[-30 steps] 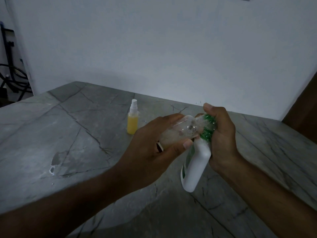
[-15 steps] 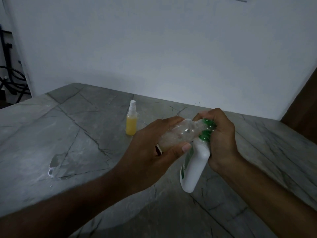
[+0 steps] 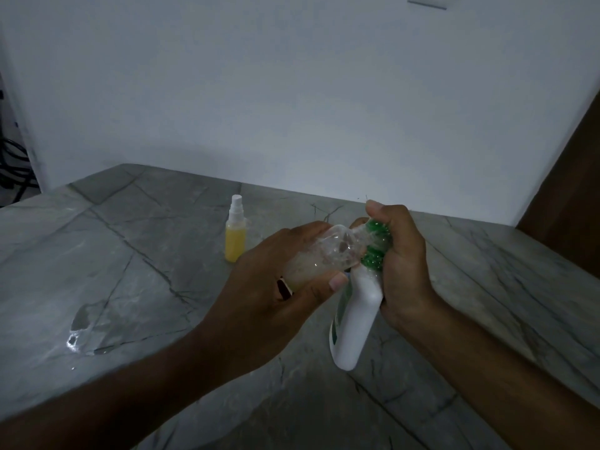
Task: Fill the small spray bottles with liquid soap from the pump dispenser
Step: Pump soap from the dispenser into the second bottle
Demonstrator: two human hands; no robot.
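Observation:
My left hand [image 3: 259, 293] grips a small clear spray bottle [image 3: 319, 258], tilted on its side with its open neck against the green pump head. A pale liquid lies in its lower part. My right hand [image 3: 406, 267] is curled round the green pump top [image 3: 376, 241] of a white soap dispenser [image 3: 355, 319], held tilted above the table. Its thumb sits on top of the pump. A second small spray bottle [image 3: 236, 235], filled yellow and closed with a white sprayer, stands upright on the table behind my left hand.
The grey marble table [image 3: 130, 287] has a wet patch [image 3: 86, 329] at the left. A white wall runs behind it. A brown wooden panel [image 3: 571, 173] stands at the right and dark cables [image 3: 13, 164] hang at the far left.
My right thumb dropped onto the pump and has risen again. Both hands and the two bottles stay in almost the same place.

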